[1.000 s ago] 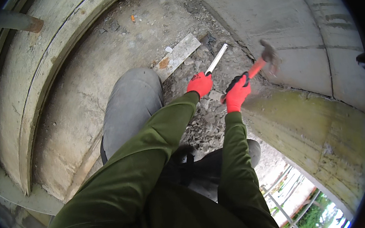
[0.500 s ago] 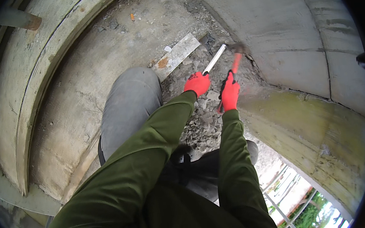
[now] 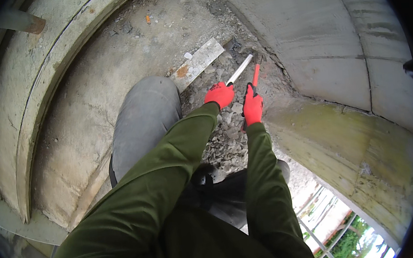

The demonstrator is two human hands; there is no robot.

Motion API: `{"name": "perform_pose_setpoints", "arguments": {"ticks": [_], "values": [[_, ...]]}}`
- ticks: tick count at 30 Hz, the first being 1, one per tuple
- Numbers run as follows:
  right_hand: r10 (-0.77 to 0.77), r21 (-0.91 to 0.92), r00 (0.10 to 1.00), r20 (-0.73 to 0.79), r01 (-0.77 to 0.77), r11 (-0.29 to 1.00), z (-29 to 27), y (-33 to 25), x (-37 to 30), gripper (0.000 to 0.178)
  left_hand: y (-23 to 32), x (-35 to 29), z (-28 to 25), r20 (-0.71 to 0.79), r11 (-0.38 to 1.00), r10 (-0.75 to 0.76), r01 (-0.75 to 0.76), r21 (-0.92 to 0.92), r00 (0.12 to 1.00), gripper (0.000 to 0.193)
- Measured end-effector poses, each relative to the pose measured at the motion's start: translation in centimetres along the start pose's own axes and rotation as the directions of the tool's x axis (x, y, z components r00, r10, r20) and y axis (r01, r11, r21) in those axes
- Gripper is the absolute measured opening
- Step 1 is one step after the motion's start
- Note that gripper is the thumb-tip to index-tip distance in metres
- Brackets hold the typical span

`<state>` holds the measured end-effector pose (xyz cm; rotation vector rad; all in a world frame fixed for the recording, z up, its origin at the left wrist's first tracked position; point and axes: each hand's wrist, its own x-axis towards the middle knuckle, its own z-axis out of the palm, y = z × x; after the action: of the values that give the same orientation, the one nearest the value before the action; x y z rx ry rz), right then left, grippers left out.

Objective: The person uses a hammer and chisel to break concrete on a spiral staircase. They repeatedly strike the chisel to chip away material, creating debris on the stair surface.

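In a red glove, my left hand (image 3: 219, 95) is closed around a pale, straight metal bar, apparently a chisel (image 3: 239, 69). Its far end points up and right, close to the hammer's head. My right hand (image 3: 252, 107), gloved in red and black, grips a hammer (image 3: 256, 76) by its red handle. The dark hammer head is at or right beside the chisel's far end; whether they touch I cannot tell. Under both hands lies broken grey rubble (image 3: 228, 144). The chisel's other end is hidden by my left hand.
A flat, rust-stained board (image 3: 201, 64) lies left of the chisel. My grey-trousered knee (image 3: 147, 107) rests beside it. Grey wall panels (image 3: 316, 34) rise at right, above a yellowish slab (image 3: 339, 136). A curved ledge (image 3: 38, 90) runs along the left, and an opening with bars (image 3: 327, 246) shows lower right.
The hammer head, blurred and off to the right of the chisel's end before, has swung left and down to it. My right hand has shifted slightly left; my left hand keeps its grip.
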<state>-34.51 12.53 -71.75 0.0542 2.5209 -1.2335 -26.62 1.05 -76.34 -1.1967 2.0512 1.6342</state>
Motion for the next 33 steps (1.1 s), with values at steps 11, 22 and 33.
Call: {"name": "perform_pose_setpoints", "arguments": {"ticks": [11,22,33], "values": [[-0.294,0.426,0.942,-0.160,0.334,0.841,-3.9,-7.4,-0.7,0.052,-1.0,1.4,-0.2,0.032,0.992,-0.065,0.068,-0.110,0.997,0.059],[0.054,0.365,0.995,0.080,-0.080,0.928,-1.8,-4.6,-2.7,0.052,-2.5,2.6,0.2,-0.009,0.978,-0.114,0.111,-0.179,0.993,0.061],[0.188,0.125,0.963,0.194,-0.214,0.969,-0.2,-3.2,-0.8,0.056,-3.0,2.5,0.8,-0.066,0.988,-0.080,0.071,-0.138,0.995,0.060]]}}
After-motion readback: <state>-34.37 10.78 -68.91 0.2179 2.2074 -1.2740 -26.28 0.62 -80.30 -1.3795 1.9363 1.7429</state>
